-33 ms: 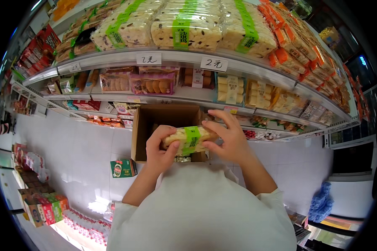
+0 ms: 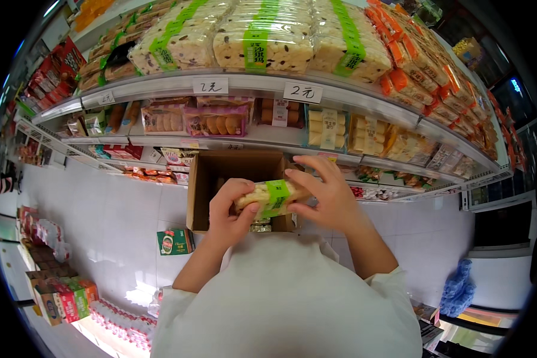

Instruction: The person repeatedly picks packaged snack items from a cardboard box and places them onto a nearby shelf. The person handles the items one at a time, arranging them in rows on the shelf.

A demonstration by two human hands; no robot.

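Observation:
Between my hands is a wrapped snack cake (image 2: 274, 198), pale yellow in clear film with a bright green band. My left hand (image 2: 228, 206) grips its left end, thumb in front and fingers over the top. At the right end, my right hand (image 2: 325, 197) holds it with thumb and fingers. The cake is over an open cardboard box (image 2: 238, 158), tilted a little with its right end higher. Inside the box, partly hidden by my hands and the cake, lies another shiny wrapped packet (image 2: 261, 227). Larger packs of similar cake (image 2: 265, 39) line the top shelf.
A store shelf (image 2: 244, 85) with price cards spans the front, packed with biscuits (image 2: 224, 122), rolls (image 2: 328, 128) and orange-banded packets (image 2: 417, 53). A green carton (image 2: 175, 242) sits on the floor left of me. Farther left stand cartons (image 2: 65, 298) and bottle packs (image 2: 119, 322).
The cake has turned slightly in my hands, its right end rising a little and the green band shifting right. Both hands keep their hold.

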